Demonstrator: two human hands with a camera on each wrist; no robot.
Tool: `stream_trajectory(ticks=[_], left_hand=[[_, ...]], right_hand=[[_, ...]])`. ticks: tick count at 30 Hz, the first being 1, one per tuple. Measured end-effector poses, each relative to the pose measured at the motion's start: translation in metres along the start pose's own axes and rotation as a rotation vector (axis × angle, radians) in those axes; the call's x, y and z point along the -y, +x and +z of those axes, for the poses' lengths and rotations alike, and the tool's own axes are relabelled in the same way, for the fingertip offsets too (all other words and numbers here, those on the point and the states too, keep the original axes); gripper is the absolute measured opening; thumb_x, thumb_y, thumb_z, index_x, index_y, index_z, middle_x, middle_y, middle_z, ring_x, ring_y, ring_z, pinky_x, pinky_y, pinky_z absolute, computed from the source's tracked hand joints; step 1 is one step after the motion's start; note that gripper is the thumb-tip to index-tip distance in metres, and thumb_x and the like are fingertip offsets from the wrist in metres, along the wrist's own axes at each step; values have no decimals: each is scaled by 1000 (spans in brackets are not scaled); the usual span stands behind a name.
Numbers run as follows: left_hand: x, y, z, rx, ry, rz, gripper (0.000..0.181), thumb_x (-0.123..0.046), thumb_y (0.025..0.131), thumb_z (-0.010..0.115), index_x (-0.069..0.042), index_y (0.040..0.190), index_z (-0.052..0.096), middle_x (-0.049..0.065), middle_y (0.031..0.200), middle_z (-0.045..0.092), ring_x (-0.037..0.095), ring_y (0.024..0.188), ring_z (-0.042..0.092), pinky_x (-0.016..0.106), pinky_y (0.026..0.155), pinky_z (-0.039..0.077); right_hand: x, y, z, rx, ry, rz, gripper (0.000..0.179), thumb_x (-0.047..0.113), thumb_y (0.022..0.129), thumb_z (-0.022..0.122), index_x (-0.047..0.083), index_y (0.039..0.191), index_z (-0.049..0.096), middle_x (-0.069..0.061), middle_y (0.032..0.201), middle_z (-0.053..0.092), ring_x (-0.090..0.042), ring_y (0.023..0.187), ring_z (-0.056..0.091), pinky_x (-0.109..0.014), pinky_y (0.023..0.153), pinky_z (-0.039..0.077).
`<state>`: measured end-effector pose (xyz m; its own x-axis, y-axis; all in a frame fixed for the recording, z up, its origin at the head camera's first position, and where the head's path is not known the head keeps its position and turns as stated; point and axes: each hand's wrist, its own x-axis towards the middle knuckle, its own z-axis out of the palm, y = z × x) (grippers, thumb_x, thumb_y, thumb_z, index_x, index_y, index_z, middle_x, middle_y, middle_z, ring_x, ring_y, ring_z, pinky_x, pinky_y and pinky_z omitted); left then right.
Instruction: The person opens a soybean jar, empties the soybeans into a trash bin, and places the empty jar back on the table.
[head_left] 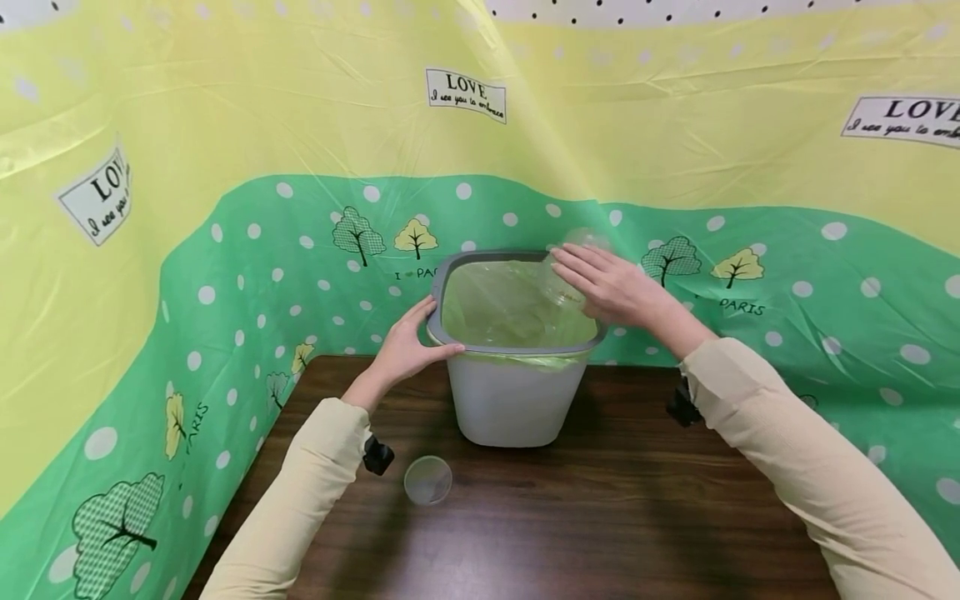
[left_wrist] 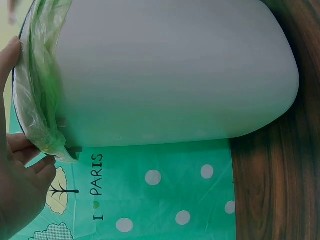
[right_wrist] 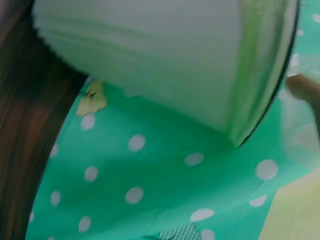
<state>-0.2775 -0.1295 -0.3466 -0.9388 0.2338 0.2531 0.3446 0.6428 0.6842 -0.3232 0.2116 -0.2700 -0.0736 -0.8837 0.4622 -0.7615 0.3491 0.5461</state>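
Note:
A pale grey trash bin (head_left: pixel 517 400) with a darker grey rim stands on the table, lined with a thin green plastic bag (left_wrist: pixel 47 75). My left hand (head_left: pixel 408 346) grips the rim at its left corner, thumb along the front and fingers at the side. Over the bin's right back edge, my right hand (head_left: pixel 611 287) holds a clear plastic container (head_left: pixel 558 287), partly hidden behind the fingers. In the right wrist view this container (right_wrist: pixel 300 130) looks blurred beside the thumb. A round clear lid (head_left: pixel 427 481) lies on the table, near my left wrist.
The dark wooden table (head_left: pixel 637 500) ends just behind the bin. A green and yellow printed curtain (head_left: pixel 300 225) with dots and trees hangs along the back and left side. Small black cameras sit on both wrists.

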Motion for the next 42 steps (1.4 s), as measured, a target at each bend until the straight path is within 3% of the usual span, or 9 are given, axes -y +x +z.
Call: stream_trajectory(ticks=[3, 10, 17, 23, 28, 35, 42], left_hand=[[-1, 1, -1, -4, -3, 7, 89, -50, 72, 71, -12, 142, 31, -1, 148, 24, 23, 135, 21, 48, 104, 27], [-1, 2, -1, -2, -12, 13, 90, -49, 72, 71, -12, 142, 31, -1, 149, 23, 22, 135, 21, 48, 104, 28], [0, 1, -3, -8, -14, 4, 89, -48, 72, 72, -11, 142, 31, -1, 148, 24, 22, 135, 21, 47, 104, 27], [2, 1, -2, -12, -9, 4, 88, -48, 72, 71, -12, 142, 31, -1, 148, 24, 22, 135, 21, 48, 104, 27], [3, 2, -1, -11, -6, 8, 88, -48, 73, 71, -12, 143, 30, -1, 149, 23, 22, 135, 21, 48, 104, 27], [3, 0, 0, -14, -17, 4, 88, -48, 73, 71, -11, 142, 31, 0, 148, 24, 22, 135, 21, 48, 104, 27], [4, 0, 2, -9, -18, 13, 88, -50, 73, 70, -13, 143, 30, -2, 149, 23, 23, 135, 21, 49, 104, 27]], right_hand=[[0, 3, 1, -51, -1, 21, 79, 6, 59, 75, -7, 129, 43, -24, 133, 42, -37, 123, 38, -48, 100, 33], [3, -9, 9, -8, 24, 74, 76, 4, 57, 73, -9, 126, 45, -25, 130, 45, -39, 119, 41, -49, 96, 36], [2, -14, -1, -56, 55, 164, 89, 10, 49, 83, -7, 127, 44, -22, 130, 45, -37, 119, 41, -44, 101, 34], [0, -25, -18, -87, 92, 350, 96, 18, 47, 85, -2, 131, 42, -18, 133, 45, -34, 121, 42, -51, 90, 42], [6, -45, -33, -112, 145, 535, 93, 22, 54, 79, 1, 134, 38, -17, 134, 43, -36, 118, 43, -55, 80, 45], [34, -83, -42, -147, 291, 879, 96, 11, 54, 84, 7, 138, 36, -24, 125, 46, -42, 104, 47, -53, 69, 40], [69, -126, -33, -124, 447, 1160, 92, 11, 60, 84, 5, 137, 34, -26, 120, 47, -41, 99, 46, -52, 72, 36]])
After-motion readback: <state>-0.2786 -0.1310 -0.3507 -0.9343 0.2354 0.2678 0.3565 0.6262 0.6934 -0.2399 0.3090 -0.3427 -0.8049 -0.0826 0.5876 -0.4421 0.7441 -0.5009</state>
